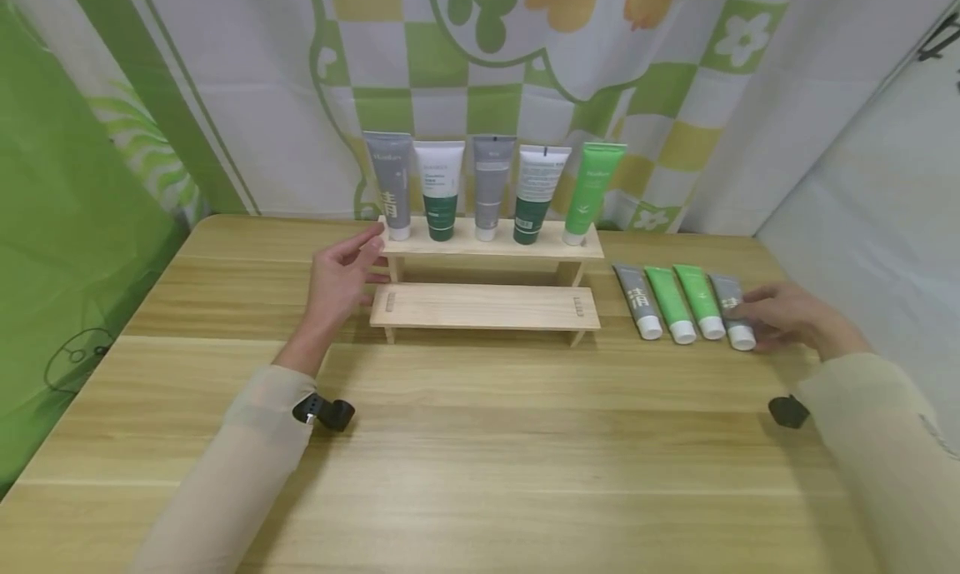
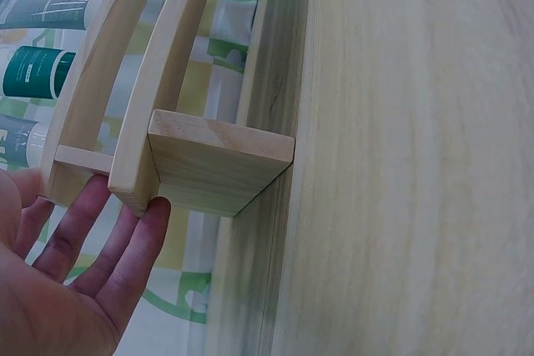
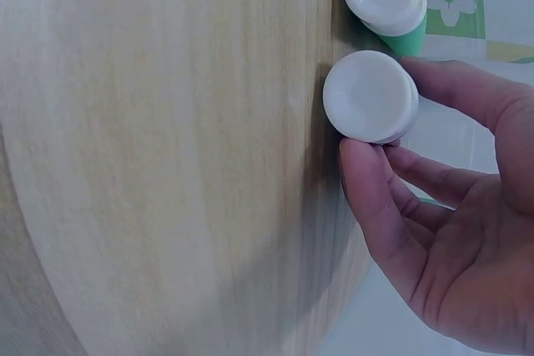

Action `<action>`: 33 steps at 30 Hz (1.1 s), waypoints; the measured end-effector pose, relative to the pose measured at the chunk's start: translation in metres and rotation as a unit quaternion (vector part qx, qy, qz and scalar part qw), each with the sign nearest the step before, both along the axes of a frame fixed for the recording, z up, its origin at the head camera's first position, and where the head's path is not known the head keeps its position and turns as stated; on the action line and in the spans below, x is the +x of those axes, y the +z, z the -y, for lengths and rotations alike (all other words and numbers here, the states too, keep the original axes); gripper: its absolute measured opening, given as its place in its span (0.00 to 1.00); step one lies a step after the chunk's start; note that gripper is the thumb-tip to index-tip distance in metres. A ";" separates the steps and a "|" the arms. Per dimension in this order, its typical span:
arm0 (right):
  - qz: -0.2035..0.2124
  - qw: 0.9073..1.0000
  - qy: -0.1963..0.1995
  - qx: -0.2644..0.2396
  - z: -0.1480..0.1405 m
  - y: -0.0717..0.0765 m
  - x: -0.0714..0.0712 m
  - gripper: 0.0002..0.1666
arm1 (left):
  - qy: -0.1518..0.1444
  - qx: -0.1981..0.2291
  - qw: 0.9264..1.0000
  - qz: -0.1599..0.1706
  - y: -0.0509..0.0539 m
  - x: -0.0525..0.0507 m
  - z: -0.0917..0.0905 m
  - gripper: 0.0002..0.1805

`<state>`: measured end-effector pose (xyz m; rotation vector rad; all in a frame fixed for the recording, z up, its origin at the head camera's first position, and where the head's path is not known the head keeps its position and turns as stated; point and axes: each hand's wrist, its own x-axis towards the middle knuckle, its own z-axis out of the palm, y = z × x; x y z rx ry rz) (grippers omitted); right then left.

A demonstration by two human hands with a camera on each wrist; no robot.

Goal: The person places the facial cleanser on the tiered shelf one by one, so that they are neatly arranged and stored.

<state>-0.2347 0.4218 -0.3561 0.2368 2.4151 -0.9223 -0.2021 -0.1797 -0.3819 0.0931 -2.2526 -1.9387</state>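
Observation:
A two-step wooden display rack (image 1: 483, 306) stands on the table. On its upper step several squeeze tubes stand upright on their caps: a grey tube (image 1: 392, 182), a white-and-green tube (image 1: 440, 187), a second grey one, another white-and-green one and a bright green tube (image 1: 595, 191). My left hand (image 1: 341, 278) touches the rack's left end, its fingers extended against the step ends (image 2: 133, 164). To the right lie several tubes on their backs, caps towards me. My right hand (image 1: 787, 316) pinches the rightmost grey tube (image 1: 727, 293) between thumb and fingers, near its white cap (image 3: 367, 96).
Beside that grey tube lie two green tubes (image 1: 671, 303) and another grey tube (image 1: 633, 295), close to the rack's right end. Behind the table (image 1: 480, 457) hangs a patterned curtain (image 1: 495, 82). A white surface (image 1: 870, 191) rises at the right.

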 end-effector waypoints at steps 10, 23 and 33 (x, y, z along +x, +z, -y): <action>-0.007 0.999 -0.009 -0.040 -0.003 -0.005 0.008 0.49 | -0.004 -0.007 1.000 -0.002 -0.001 0.000 0.000 0.23; -0.102 0.989 -0.056 -0.096 0.010 -0.004 0.027 0.51 | -0.002 -0.002 1.000 0.003 0.000 0.000 -0.001 0.23; -0.188 0.970 -0.089 -0.122 0.038 0.009 0.045 0.52 | 0.001 0.003 1.000 0.006 0.000 0.000 -0.001 0.23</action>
